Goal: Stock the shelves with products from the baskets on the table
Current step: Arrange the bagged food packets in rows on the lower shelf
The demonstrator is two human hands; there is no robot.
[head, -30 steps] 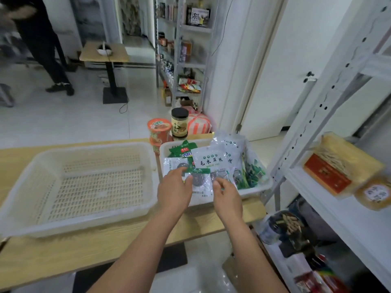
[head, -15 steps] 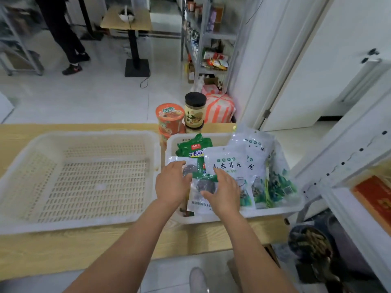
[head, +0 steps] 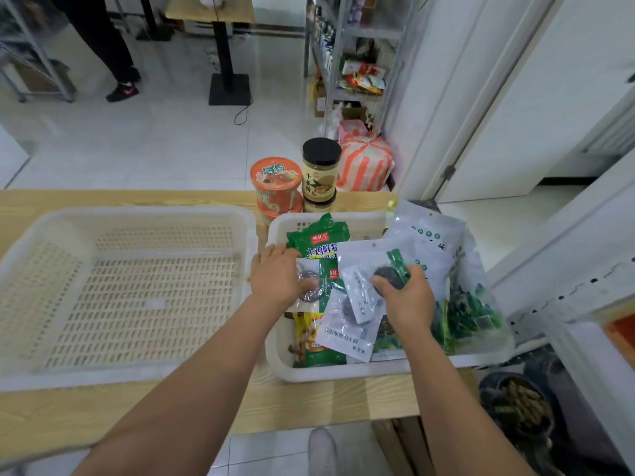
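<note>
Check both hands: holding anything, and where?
Right hand pinches a dark scourer packet over the scourer, near its green header. Left hand rests on a silver scourer packet; a grip cannot be told.

Yellow packet (head: 307, 333) half hidden (label unreadable) beneath white pouch (head: 343, 338).

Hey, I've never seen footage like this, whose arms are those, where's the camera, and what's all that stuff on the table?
No machine here: those are a person's own bare arms, filmed by a wide-angle camera worn on their head, looking down. On the wooden table sit an empty white basket and a smaller basket full of pouches; behind it stand orange noodle cups and a black-lidded jar. The right hand grips a small packet with something dark and round inside. The left hand lies on a clear packet holding a silvery pad; whether it grips it is unclear.
</note>
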